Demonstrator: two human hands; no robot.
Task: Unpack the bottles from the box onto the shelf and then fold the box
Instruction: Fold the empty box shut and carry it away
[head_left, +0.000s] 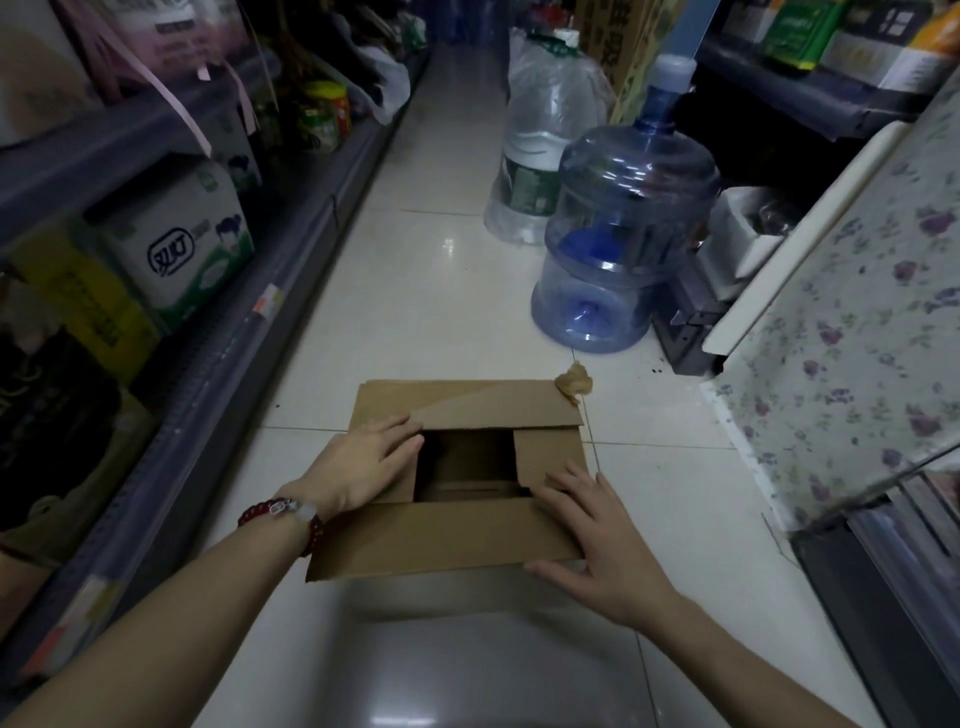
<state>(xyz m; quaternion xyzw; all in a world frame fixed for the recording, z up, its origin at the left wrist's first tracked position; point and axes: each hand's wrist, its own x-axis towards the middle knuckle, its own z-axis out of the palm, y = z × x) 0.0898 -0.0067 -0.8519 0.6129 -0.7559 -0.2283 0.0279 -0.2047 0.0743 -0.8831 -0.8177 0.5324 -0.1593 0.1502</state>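
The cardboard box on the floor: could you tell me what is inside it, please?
Through the gap, the cardboard box shows only bare cardboard; no bottles. Its flaps hide the rest.

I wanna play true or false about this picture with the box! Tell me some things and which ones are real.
1. Both hands lie flat on the cardboard box. True: the left hand and right hand rest on its flaps with straight fingers.
2. The box stands on a shelf. False: it sits on the white tiled floor.
3. A big blue water jug stands behind the box. True.
4. The box is taped fully shut. False: a dark gap shows between the flaps.
5. The bead bracelet is on the right wrist. False: it is on the left wrist.
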